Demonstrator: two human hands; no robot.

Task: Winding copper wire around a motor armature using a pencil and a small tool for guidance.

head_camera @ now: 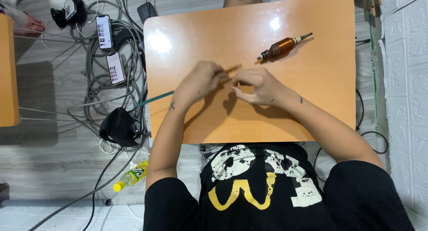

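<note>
My left hand and my right hand meet over the middle of an orange wooden table. Both pinch a thin tan strip between the fingertips; its upper end sticks out toward the table's middle. A long thin green strip runs from under my left hand out past the table's left edge. A motor armature with copper windings and a steel shaft lies apart on the table, up and right of my hands.
Left of the table the floor holds a tangle of grey cables, two lit phones, a black bag and a yellow-capped bottle. A white wall stands at the right. Another table edge is at far left.
</note>
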